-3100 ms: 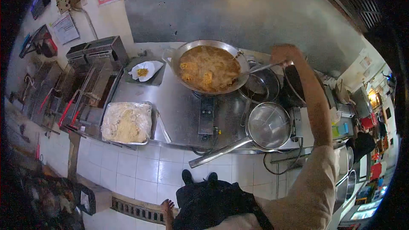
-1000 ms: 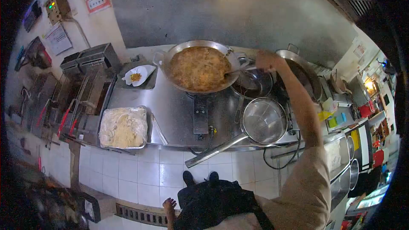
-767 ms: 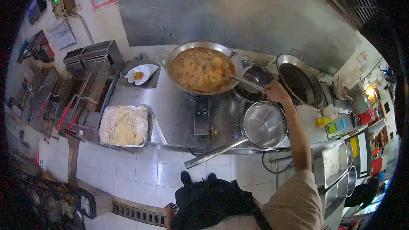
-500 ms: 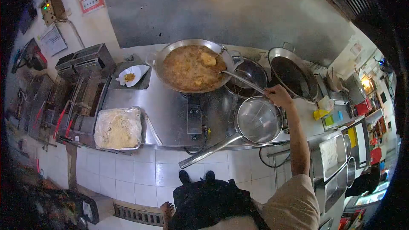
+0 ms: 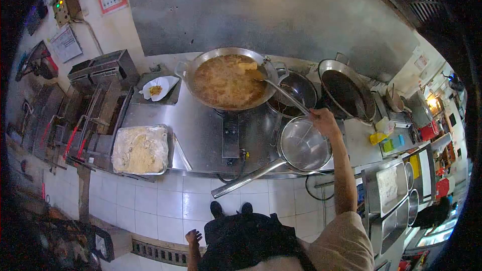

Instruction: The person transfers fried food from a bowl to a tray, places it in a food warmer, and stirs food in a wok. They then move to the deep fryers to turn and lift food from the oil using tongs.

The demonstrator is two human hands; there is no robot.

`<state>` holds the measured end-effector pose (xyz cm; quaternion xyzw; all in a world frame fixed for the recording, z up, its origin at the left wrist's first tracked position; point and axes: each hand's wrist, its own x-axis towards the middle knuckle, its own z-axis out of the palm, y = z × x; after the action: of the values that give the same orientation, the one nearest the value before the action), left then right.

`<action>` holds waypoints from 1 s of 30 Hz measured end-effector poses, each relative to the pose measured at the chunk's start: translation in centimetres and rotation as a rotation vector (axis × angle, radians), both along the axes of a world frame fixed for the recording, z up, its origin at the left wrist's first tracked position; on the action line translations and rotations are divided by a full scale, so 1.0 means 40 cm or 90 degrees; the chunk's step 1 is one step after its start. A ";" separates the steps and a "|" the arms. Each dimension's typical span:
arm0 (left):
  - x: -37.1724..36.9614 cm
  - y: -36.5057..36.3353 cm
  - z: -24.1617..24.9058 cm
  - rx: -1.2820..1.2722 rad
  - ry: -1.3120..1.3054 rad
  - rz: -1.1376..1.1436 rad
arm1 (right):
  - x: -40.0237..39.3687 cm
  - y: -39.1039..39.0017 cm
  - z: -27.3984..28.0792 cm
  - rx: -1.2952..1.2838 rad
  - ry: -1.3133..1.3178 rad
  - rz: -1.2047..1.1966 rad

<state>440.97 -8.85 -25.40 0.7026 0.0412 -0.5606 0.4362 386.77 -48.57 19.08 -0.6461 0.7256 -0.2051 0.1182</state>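
My right hand point(image 5: 325, 122) is closed around the handle of a long-handled metal utensil point(image 5: 289, 96). Its head dips into the right side of a wide two-handled wok point(image 5: 184, 74) and is mostly hidden in bubbling brown oil point(image 5: 228, 83). Golden pieces of food point(image 5: 247, 66) float near the head. Below that hand, a large metal strainer point(image 5: 306, 143) with a thick handle rests over the counter edge. My left hand point(image 5: 193, 236) hangs low beside my body above the floor, holding nothing, its fingers loosely apart.
Left of the wok lies a white dish point(image 5: 161, 88) with yellowish bits. A plastic-covered tray point(image 5: 140, 149) of pale crumbs and a metal tool point(image 5: 182, 153) sit at the counter's front. Another dark-filled pan point(image 5: 372, 105) stands right. Fryers point(image 5: 103, 103) line the left.
My right hand and the utensil handle have shifted slightly left and down. The golden food in the wok has moved up toward the rim. My left hand has swung slightly upward.
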 end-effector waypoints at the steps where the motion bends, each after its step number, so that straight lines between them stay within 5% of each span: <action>1: -0.011 0.009 0.008 0.022 -0.002 -0.004 | 0.000 -0.020 -0.011 -0.019 0.009 0.014; 3: -0.022 0.029 0.026 0.065 -0.005 -0.016 | 0.013 -0.045 -0.007 -0.078 0.037 0.033; 4: 0.028 0.099 -0.122 -0.063 0.009 -0.143 | 0.036 -0.055 0.002 -0.117 0.056 0.040; 7: -0.019 0.105 0.010 -0.018 -0.005 -0.047 | 0.116 -0.077 0.057 -0.158 0.118 0.025; 9: 0.008 0.127 -0.039 -0.103 -0.100 -0.217 | 0.132 -0.109 0.071 -0.152 0.160 -0.003; 11: -0.008 0.105 -0.012 0.053 0.040 0.029 | 0.138 -0.148 0.056 -0.135 0.202 -0.037; 17: -0.002 0.073 -0.009 0.081 0.047 0.011 | 0.199 -0.174 0.089 -0.134 0.350 -0.075; 30: -0.049 0.041 0.034 0.052 0.006 0.050 | 0.211 -0.202 0.104 -0.206 0.397 -0.001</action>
<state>439.02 -7.19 -24.06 0.7149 0.0936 -0.5441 0.4290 395.22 -56.65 23.25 -0.6875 0.6853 -0.1104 -0.2133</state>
